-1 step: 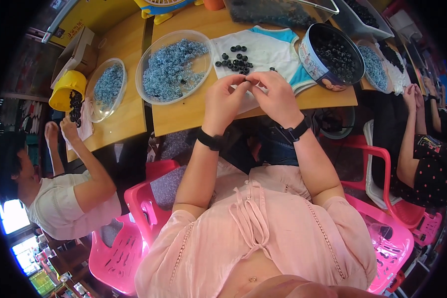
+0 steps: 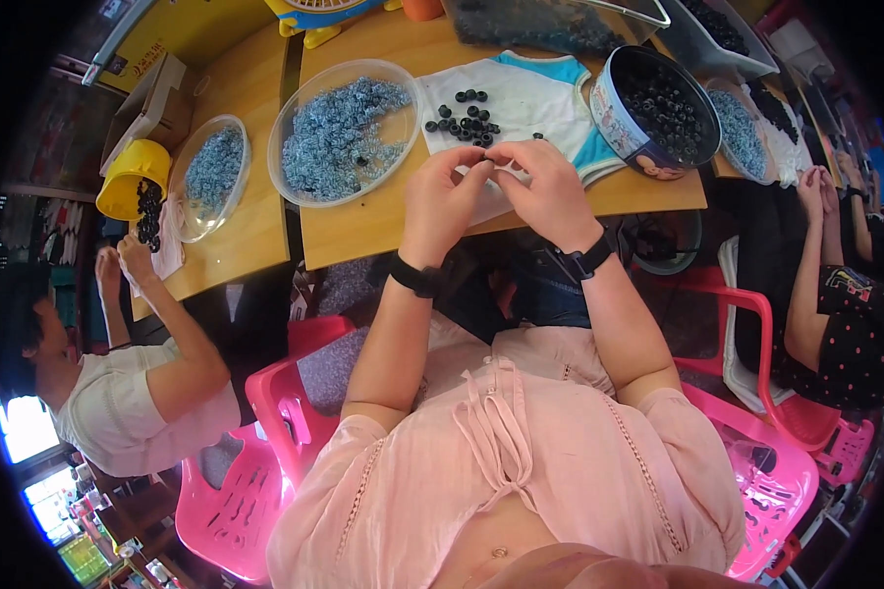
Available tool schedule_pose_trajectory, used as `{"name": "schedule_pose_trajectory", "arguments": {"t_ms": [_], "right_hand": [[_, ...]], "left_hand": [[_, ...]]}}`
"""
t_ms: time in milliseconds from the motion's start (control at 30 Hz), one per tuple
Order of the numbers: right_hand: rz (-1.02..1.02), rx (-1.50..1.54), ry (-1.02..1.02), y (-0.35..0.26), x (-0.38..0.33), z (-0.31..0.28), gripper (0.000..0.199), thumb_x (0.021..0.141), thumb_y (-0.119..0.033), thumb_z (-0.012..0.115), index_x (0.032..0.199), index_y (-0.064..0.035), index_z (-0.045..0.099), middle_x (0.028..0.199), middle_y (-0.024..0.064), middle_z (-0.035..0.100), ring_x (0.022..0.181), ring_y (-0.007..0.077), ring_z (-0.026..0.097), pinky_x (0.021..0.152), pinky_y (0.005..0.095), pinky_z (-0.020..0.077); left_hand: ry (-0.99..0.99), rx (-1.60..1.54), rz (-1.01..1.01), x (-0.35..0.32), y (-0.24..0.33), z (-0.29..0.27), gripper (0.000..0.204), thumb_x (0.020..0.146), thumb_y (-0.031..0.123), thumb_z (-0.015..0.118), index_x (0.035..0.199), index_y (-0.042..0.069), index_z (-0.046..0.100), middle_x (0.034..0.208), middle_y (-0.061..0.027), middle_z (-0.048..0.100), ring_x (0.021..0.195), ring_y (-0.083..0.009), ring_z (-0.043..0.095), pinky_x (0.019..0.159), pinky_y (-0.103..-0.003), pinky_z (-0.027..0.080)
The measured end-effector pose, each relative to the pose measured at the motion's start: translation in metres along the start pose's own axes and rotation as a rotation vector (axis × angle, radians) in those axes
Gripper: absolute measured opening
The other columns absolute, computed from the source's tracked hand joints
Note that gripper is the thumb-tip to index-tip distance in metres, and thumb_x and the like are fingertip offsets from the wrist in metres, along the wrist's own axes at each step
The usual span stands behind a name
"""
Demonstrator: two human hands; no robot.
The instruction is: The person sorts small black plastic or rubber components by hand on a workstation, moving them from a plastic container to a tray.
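Hands meeting above counter [image 2: 383,221] edge: left hand [image 2: 444,196] and right hand [image 2: 550,191], fingers pinched on tiny piece [image 2: 491,169], orientation unclear. Nearby, black rings [image 2: 465,116] on white cloth [image 2: 530,98]; clear bowl [image 2: 304,191] of blue bits; round tin [image 2: 614,123] of black rings.

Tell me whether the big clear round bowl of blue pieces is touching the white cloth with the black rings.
Apart. In the head view a strip of bare wooden table separates the clear round bowl of blue pieces from the white cloth.
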State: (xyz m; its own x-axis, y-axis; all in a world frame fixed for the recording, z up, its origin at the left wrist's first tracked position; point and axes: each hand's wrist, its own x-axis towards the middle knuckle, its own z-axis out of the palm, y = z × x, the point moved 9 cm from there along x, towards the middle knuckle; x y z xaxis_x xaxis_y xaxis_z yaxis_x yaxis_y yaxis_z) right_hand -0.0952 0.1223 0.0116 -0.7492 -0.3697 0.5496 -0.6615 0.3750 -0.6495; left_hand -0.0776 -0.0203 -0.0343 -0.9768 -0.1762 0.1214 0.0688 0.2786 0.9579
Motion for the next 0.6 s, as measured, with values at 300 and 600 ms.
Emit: {"name": "schedule_pose_trajectory", "arguments": {"t_ms": [300,600], "right_hand": [[0.272,-0.087,0.105,0.046,0.006,-0.056,0.012,0.086,-0.011,0.068,0.096,-0.0046,0.072,0.089,0.0114,0.069,0.077,0.0255,0.065,0.07,0.0339,0.052],[0.167,-0.218,-0.162,0.044,0.002,-0.026,0.015,0.083,-0.011,0.068,0.096,-0.0062,0.074,0.09,0.0128,0.067,0.086,0.0312,0.064,0.077,0.039,0.051]], "left_hand": [[0.043,-0.207,-0.087,0.001,-0.01,-0.007,0.025,0.088,0.015,0.071,0.107,-0.001,0.069,0.091,-0.0057,0.071,0.064,-0.0085,0.061,0.059,-0.024,0.049],[-0.026,-0.317,-0.121,-0.001,-0.004,-0.001,0.026,0.09,0.013,0.07,0.112,0.001,0.066,0.079,-0.0007,0.065,0.058,-0.0047,0.055,0.052,-0.021,0.043]]}}
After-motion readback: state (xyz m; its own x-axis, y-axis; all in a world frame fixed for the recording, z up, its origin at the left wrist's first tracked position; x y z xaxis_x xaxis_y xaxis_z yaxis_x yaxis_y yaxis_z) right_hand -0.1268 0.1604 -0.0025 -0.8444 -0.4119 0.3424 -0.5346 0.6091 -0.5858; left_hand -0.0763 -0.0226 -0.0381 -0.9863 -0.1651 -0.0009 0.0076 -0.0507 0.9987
